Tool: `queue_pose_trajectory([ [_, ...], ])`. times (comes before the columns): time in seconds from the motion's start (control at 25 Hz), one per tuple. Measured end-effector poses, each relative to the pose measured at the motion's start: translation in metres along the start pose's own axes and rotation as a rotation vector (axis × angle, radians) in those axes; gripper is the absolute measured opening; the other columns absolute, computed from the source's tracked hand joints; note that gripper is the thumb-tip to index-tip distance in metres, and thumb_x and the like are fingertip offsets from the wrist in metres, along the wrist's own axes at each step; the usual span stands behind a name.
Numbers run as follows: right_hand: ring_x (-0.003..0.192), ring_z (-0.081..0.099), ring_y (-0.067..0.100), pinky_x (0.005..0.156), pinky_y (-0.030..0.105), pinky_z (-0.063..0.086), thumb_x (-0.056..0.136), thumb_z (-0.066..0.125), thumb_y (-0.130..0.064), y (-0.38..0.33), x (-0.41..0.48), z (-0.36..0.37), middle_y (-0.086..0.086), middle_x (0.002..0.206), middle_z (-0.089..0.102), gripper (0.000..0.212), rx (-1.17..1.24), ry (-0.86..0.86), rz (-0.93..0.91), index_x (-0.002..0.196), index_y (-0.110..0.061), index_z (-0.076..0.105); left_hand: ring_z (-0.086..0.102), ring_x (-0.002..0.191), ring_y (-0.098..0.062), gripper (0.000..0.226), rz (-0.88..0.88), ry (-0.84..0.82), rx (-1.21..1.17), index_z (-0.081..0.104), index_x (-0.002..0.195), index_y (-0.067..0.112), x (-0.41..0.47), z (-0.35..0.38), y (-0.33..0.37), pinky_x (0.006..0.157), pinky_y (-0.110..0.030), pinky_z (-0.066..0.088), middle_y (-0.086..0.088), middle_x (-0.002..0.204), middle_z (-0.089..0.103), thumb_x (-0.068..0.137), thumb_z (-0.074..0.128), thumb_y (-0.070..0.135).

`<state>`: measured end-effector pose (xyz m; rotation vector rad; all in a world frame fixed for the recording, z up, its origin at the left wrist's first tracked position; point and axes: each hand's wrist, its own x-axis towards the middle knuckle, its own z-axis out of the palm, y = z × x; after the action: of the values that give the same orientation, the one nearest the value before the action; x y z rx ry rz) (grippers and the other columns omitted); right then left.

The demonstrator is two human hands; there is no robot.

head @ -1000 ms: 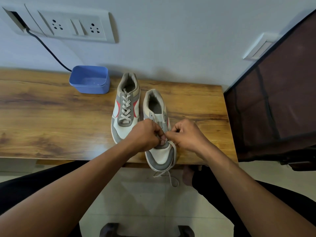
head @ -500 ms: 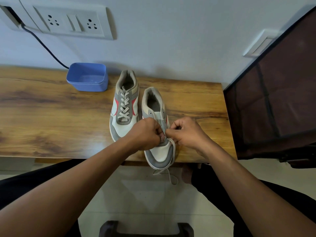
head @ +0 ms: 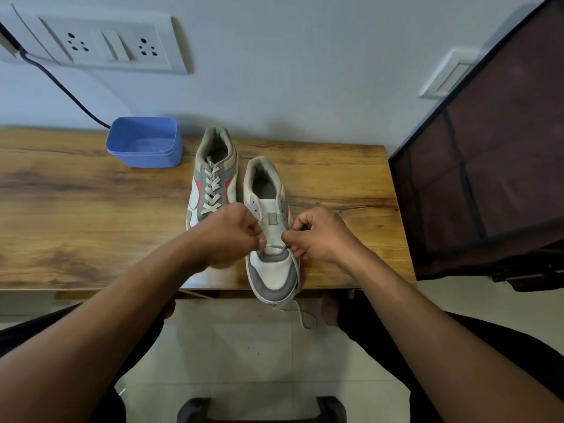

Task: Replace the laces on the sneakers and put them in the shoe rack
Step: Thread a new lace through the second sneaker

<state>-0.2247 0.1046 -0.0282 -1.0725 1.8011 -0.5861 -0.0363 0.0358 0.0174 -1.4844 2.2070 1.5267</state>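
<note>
1. Currently, head view, the only one: we see the left hand (head: 232, 236) and the right hand (head: 320, 236), both with fingers curled, each pinching the white lace (head: 276, 246) where it crosses the lowest eyelets of the near sneaker (head: 271, 270).
2. Near sneaker sits on the wooden table (head: 91, 209), toe toward us and overhanging the front edge. We count one bar of lace threaded; upper eyelets are bare. A loose lace end (head: 302, 315) hangs past the toe, below the table edge.
3. Far sneaker (head: 213, 178) is just beside it on the left, fully laced. We cannot tell if they touch; the left hand covers the gap.
4. Handling, our judgement:
   - Lace is thin, soft and limp, so pinch it near the tip to feed the eyelets.
   - Shoe looks light, with a soft upper and stiffer sole.
   - It may slide on smooth wood under a pull, so brace it.
   - To carry it, take the heel collar.
5. Writing: none readable. The grey tab (head: 272, 218) on the tongue looks blank, with no brand legible.
6. Rest: blue tub (head: 143, 141), socket panel (head: 100, 44) and black cable (head: 67, 90). The dark fabric-sided unit (head: 488, 163) at right is possibly the rack; we cannot tell.
</note>
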Motion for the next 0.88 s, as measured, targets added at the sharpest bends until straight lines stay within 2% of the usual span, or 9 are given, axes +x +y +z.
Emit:
queue_pose_trajectory([
  [0.12,0.063,0.074,0.014,0.062,0.031,0.059,0.083,0.081,-0.017,-0.002,0.0,-0.001,0.006,0.069,0.076,0.017,-0.005,-0.005,0.01,0.074,-0.008,0.07,0.041,0.048,-0.01,0.01,-0.022,-0.096,-0.161,0.074,0.086,0.001,-0.011,-0.023,-0.009,0.044,-0.018,0.034,-0.001,0.057,0.056,0.093,0.071,0.008],
  [0.28,0.066,0.074,0.015,0.066,0.035,0.063,0.083,0.083,-0.015,-0.006,0.001,-0.003,0.006,0.072,0.077,0.016,-0.025,-0.01,0.032,0.074,-0.012,0.069,0.026,0.05,-0.014,0.008,0.036,-0.237,-0.269,0.074,0.087,0.001,-0.02,-0.035,-0.015,0.043,-0.02,0.022,-0.004,0.056,0.047,0.093,0.07,0.006],
  [0.36,0.067,0.074,0.016,0.068,0.038,0.064,0.083,0.083,-0.014,-0.009,0.001,-0.002,0.006,0.072,0.076,0.017,-0.028,-0.028,0.038,0.075,-0.012,0.069,0.022,0.053,-0.016,0.005,0.055,-0.249,-0.326,0.074,0.088,0.0,-0.022,-0.04,-0.021,0.045,-0.021,0.018,-0.009,0.062,0.041,0.09,0.073,0.005],
  [0.48,0.067,0.072,0.012,0.07,0.038,0.063,0.083,0.083,-0.012,-0.013,-0.003,-0.005,0.003,0.071,0.076,0.014,-0.073,-0.039,0.016,0.076,-0.013,0.07,0.024,0.053,-0.017,0.011,0.054,-0.221,-0.346,0.073,0.093,-0.005,-0.025,-0.045,-0.027,0.045,-0.021,0.019,-0.013,0.066,0.043,0.087,0.075,0.004],
  [0.6,0.068,0.067,0.002,0.068,0.033,0.06,0.084,0.083,-0.012,-0.026,-0.011,-0.013,-0.006,0.076,0.074,0.011,-0.052,-0.025,-0.195,0.085,-0.021,0.076,0.026,0.052,-0.016,0.01,0.08,-0.225,-0.342,0.074,0.093,-0.003,-0.023,-0.041,-0.026,0.044,-0.021,0.02,-0.009,0.062,0.044,0.089,0.074,0.006],
  [0.68,0.076,0.07,0.006,0.065,0.031,0.06,0.089,0.082,-0.014,-0.037,-0.017,-0.015,-0.005,0.085,0.076,0.012,0.104,-0.135,-0.267,0.096,-0.023,0.079,0.026,0.05,-0.015,0.007,0.102,-0.217,-0.321,0.074,0.093,-0.001,-0.018,-0.038,-0.024,0.044,-0.02,0.02,-0.007,0.058,0.045,0.092,0.072,0.005],
  [0.76,0.078,0.073,0.009,0.061,0.029,0.058,0.089,0.083,-0.015,-0.042,-0.02,-0.012,-0.001,0.089,0.08,0.013,0.099,-0.217,-0.289,0.101,-0.02,0.08,0.028,0.048,-0.013,0.007,0.111,-0.178,-0.288,0.075,0.093,0.001,-0.013,-0.034,-0.023,0.044,-0.021,0.022,-0.003,0.057,0.05,0.093,0.07,0.006],
  [0.8,0.077,0.074,0.01,0.06,0.029,0.058,0.089,0.084,-0.016,-0.041,-0.02,-0.011,0.0,0.088,0.08,0.012,0.061,-0.225,-0.297,0.1,-0.017,0.081,0.032,0.047,-0.011,0.007,0.114,-0.152,-0.261,0.076,0.093,0.002,-0.011,-0.031,-0.023,0.044,-0.02,0.025,-0.003,0.057,0.053,0.093,0.071,0.007],
  [0.88,0.075,0.073,0.009,0.06,0.029,0.057,0.087,0.085,-0.017,-0.037,-0.019,-0.01,-0.001,0.085,0.081,0.008,0.02,-0.233,-0.293,0.095,-0.015,0.082,0.045,0.052,-0.011,0.006,0.134,-0.118,-0.198,0.076,0.091,0.005,-0.009,-0.026,-0.023,0.05,-0.019,0.039,-0.014,0.064,0.062,0.093,0.072,0.01],
])
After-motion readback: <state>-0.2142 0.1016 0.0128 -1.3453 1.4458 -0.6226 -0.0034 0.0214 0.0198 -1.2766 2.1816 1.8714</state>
